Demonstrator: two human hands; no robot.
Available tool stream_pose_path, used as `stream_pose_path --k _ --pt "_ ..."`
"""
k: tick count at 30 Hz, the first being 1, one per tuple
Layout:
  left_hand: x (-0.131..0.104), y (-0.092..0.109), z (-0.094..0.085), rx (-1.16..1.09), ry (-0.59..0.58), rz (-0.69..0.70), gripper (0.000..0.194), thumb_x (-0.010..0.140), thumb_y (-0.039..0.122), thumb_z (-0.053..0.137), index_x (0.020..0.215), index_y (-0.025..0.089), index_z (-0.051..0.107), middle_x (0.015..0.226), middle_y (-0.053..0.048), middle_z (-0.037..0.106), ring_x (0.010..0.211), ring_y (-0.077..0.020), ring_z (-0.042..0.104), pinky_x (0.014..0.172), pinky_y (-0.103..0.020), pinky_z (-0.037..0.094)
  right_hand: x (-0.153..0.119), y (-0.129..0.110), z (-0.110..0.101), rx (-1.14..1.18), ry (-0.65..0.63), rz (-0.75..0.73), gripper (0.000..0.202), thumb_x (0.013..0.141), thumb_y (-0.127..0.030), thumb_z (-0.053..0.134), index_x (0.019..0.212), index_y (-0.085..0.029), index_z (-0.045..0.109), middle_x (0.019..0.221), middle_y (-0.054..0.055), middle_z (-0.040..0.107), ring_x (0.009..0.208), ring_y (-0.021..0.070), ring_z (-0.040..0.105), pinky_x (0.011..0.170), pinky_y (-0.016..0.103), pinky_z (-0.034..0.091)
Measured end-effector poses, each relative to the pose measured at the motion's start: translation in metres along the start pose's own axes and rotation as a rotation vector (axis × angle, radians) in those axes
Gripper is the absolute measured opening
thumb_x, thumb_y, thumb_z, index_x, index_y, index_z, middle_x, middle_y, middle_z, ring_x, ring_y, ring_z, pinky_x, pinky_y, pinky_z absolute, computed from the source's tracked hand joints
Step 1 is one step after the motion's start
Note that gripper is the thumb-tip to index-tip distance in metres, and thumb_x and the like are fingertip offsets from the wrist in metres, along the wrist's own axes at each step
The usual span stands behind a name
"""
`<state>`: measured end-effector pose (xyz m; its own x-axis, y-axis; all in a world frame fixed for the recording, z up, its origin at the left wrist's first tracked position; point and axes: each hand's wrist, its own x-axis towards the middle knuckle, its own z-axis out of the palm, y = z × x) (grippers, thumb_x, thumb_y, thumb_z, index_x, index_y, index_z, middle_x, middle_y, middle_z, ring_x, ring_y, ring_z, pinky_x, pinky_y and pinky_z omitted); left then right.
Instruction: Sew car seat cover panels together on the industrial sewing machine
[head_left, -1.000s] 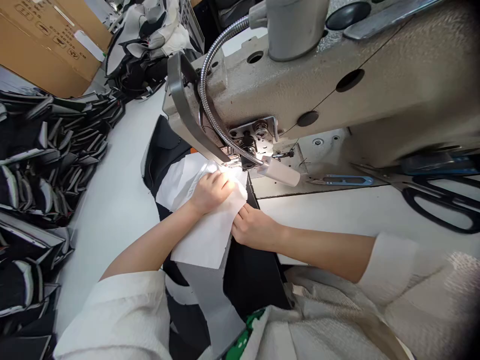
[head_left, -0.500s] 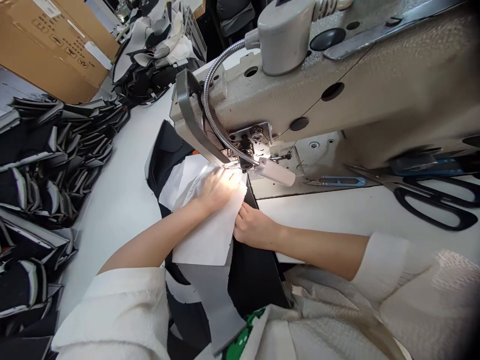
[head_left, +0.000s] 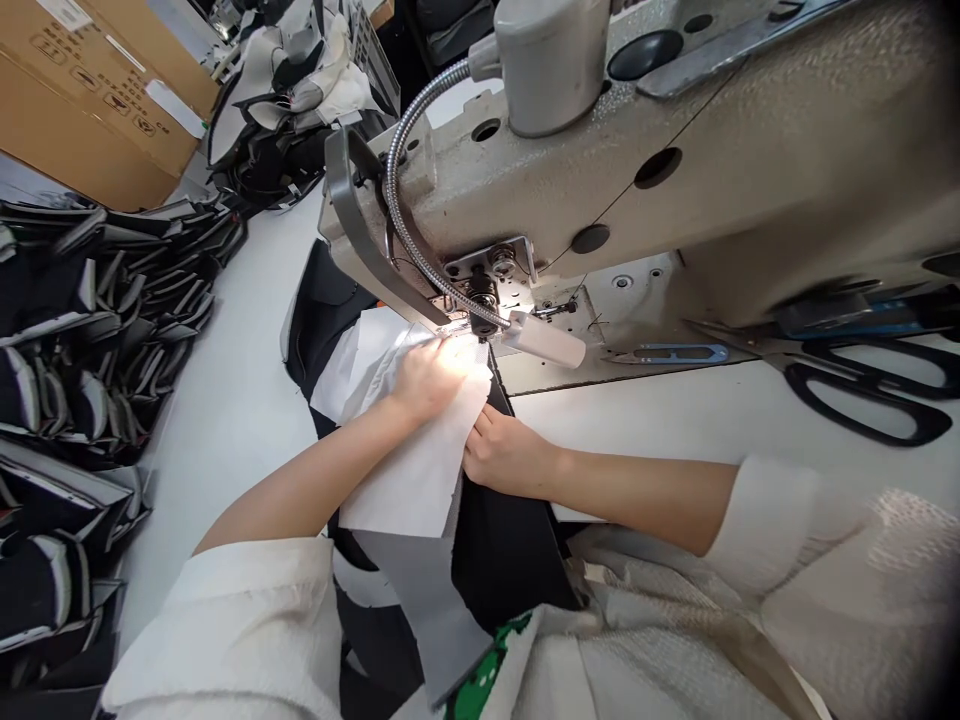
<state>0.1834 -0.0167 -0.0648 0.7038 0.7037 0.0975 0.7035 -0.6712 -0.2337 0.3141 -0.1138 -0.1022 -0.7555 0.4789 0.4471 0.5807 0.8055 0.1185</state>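
Note:
My left hand lies flat on a white fabric piece, fingers stretched toward the lit needle area of the sewing machine; bright light washes out its fingertips. At that piece's right edge, my right hand is closed, pinching the edge between thumb and curled fingers. Under the white piece are a grey fabric strip and black fabric, which hang toward my lap. Another black part spreads out behind, left of the machine head. The presser foot is mostly hidden by glare and my left hand.
Blue thread snips and large black-handled scissors lie on the right, beside the machine bed. Stacked black-and-grey pieces crowd the left. A cardboard box and a heap of cut fabric stand behind. A lamp hangs near the needle.
The view has shifted slightly, so the machine and background sit a little farther left and higher. Both hands keep nearly the same place on the white fabric.

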Motion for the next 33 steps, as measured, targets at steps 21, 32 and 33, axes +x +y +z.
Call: stream_pose_path --k 21,32,33 --pt "-0.003 0.002 -0.023 0.154 -0.131 -0.081 0.032 0.087 0.021 0.036 0.083 0.011 0.065 0.083 -0.018 0.062 0.086 -0.0319 0.054 0.069 -0.042 0.039 -0.001 -0.002 0.004 -0.013 0.079 0.038 0.026 0.079 0.0 0.04 0.081 -0.009 0.065 0.076 0.012 0.064 0.07 0.0218 0.06 0.07 0.04 0.047" --pt "-0.005 -0.016 -0.02 -0.321 -0.135 -0.111 0.019 0.088 0.029 0.044 0.089 0.019 0.061 0.096 -0.006 0.061 0.091 -0.0181 0.057 0.079 -0.028 0.047 -0.001 -0.002 0.003 -0.005 0.032 0.014 0.026 0.078 0.003 0.04 0.079 -0.009 0.064 0.074 0.012 0.064 0.066 0.0187 0.058 0.064 0.037 0.046" --pt "-0.006 -0.014 -0.014 -0.299 -0.089 -0.174 0.02 0.088 0.03 0.046 0.089 0.019 0.062 0.095 -0.006 0.061 0.089 -0.0181 0.058 0.077 -0.027 0.047 -0.001 -0.002 0.003 -0.02 0.051 0.022 0.026 0.08 0.002 0.041 0.083 -0.007 0.065 0.078 0.014 0.065 0.07 0.0203 0.06 0.068 0.039 0.047"
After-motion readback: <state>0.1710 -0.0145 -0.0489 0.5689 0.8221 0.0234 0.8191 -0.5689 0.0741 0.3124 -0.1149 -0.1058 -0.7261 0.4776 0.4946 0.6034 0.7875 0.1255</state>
